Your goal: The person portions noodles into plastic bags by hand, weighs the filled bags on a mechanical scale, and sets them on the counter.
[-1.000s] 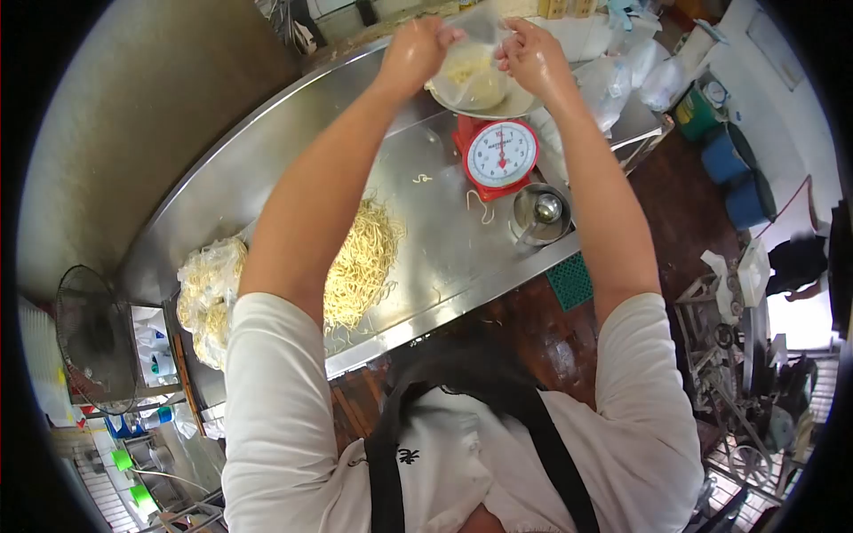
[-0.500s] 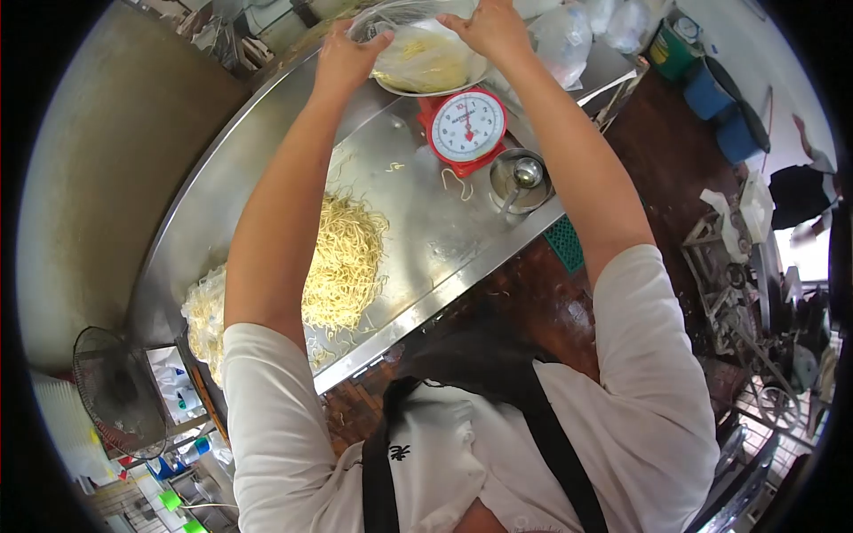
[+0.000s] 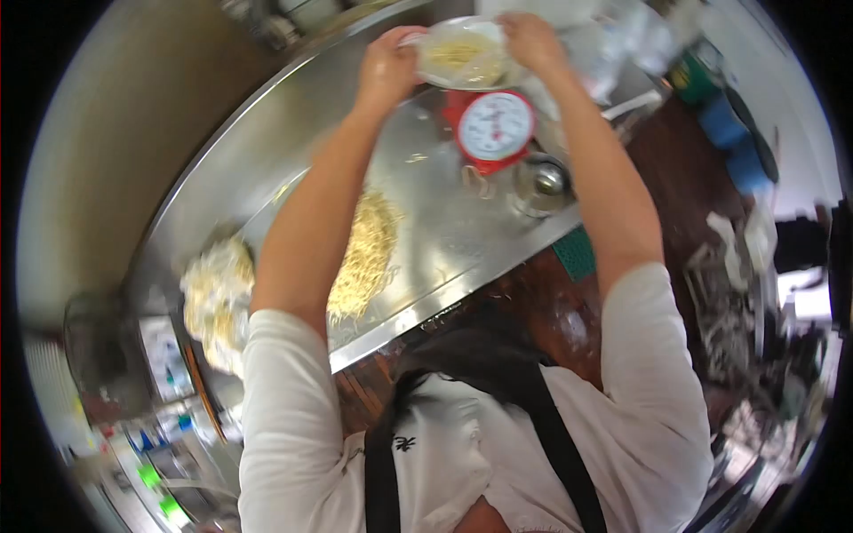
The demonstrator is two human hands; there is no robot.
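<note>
Both my hands are at the top of the view, either side of a pan (image 3: 462, 78) on the red dial scale (image 3: 495, 126). A clear plastic bag (image 3: 489, 64) with pale noodles (image 3: 455, 55) inside lies in that pan. My left hand (image 3: 391, 64) closes on the bag's left edge. My right hand (image 3: 530, 40) has its fingers closed at the right edge of the bag. Below my left forearm a loose heap of yellow noodles (image 3: 369, 253) lies on the metal table (image 3: 444, 218).
Right of the scale sits a round metal bowl (image 3: 538, 201) with a ladle (image 3: 549, 180). Bagged noodles (image 3: 218, 302) rest at the table's left end. Plastic bags (image 3: 626, 44) are at the upper right, near blue bins (image 3: 751, 164). A fan (image 3: 105, 360) stands at the left.
My hands have come down slightly with the bag, which now lies flatter over the pan. The whole view has shifted, and the table and scale appear further right.
</note>
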